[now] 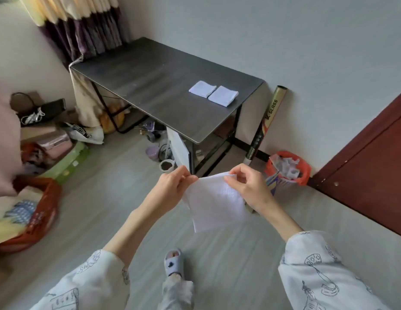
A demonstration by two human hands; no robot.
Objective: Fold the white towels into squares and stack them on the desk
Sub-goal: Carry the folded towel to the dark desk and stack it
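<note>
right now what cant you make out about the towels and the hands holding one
- White hanging towel: fold layers unclear, head view, cloth overlaps itself.
- Top corners: covered by left hand and right hand.
- Two folded white towels on dark desk: too small to count layers.

Pale walls [307, 41], grey plank floor [119, 198], purple-and-cream curtain [83, 25] in the corner, dark red door [374, 164] at right

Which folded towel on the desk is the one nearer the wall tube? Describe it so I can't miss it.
Find the dark desk against the wall. Two folded white squares lie side by side near its right end. Yours is the right-hand folded towel, closest to the desk's right edge.
</note>
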